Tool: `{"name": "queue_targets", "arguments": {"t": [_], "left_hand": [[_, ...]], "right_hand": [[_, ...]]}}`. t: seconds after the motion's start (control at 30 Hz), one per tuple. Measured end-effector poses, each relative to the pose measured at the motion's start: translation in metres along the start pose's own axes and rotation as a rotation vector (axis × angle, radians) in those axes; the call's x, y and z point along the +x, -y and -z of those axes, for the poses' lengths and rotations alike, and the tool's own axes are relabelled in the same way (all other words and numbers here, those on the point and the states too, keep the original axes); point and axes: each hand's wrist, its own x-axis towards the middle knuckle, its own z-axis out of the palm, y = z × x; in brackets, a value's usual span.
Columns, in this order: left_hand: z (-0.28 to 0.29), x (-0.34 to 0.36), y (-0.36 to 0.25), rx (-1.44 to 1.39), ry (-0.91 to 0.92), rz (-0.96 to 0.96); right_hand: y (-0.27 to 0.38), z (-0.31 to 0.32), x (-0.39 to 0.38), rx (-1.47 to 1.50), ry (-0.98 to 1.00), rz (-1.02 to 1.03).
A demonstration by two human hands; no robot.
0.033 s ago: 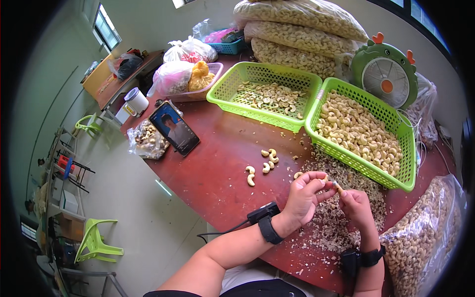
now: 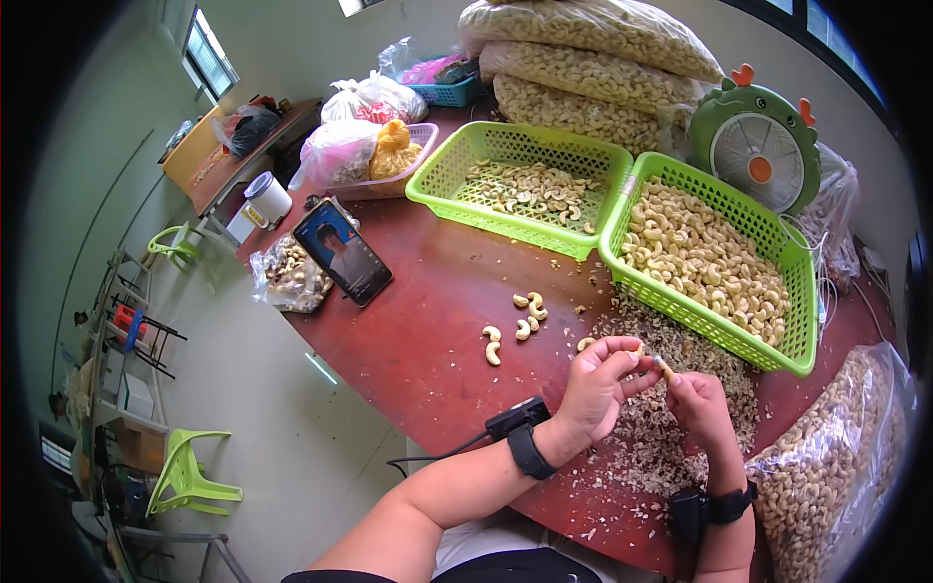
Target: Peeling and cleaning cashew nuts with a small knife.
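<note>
My left hand (image 2: pixel 604 389) is closed in a pinch on a cashew (image 2: pixel 638 352) above a spread of brown skin scraps (image 2: pixel 719 408) on the red table (image 2: pixel 389 340). My right hand (image 2: pixel 700 413) grips a small slim tool (image 2: pixel 663 367), probably a blade, its tip by the left hand's fingers. A few loose cashews (image 2: pixel 530 313) lie to the left of my hands. A green basket full of cashews (image 2: pixel 705 257) stands just beyond them, beside a second green basket with fewer pieces (image 2: pixel 525 185).
A phone (image 2: pixel 342 251) leans at the table's left beside a small nut bag (image 2: pixel 292 270). Large cashew bags (image 2: pixel 593 63) are stacked behind, near a fan (image 2: pixel 756 155). Another bag (image 2: pixel 831 457) sits at right. A pink basket (image 2: pixel 389 175) is at back left; a green chair (image 2: pixel 190 476) stands on the floor.
</note>
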Motion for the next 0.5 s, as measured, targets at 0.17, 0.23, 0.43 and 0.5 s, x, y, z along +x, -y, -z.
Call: {"name": "queue_targets", "arguments": {"t": [0.17, 0.23, 0.43, 0.5], "left_hand": [[0.002, -0.001, -0.0011, 0.026, -0.011, -0.01], [0.0001, -0.0012, -0.002, 0.055, -0.005, -0.003], [-0.0065, -0.0003, 0.0016, 0.062, -0.001, -0.014], [0.0006, 0.0001, 0.0007, 0.056, -0.016, -0.028]], "right_hand": [[-0.0009, -0.0051, 0.0017, 0.009, 0.007, 0.017], [0.0017, -0.0048, 0.0003, -0.03, 0.001, 0.026], [0.0028, 0.0005, -0.003, -0.054, -0.001, 0.045], [-0.0009, -0.0032, 0.0018, -0.067, 0.018, 0.042]]}}
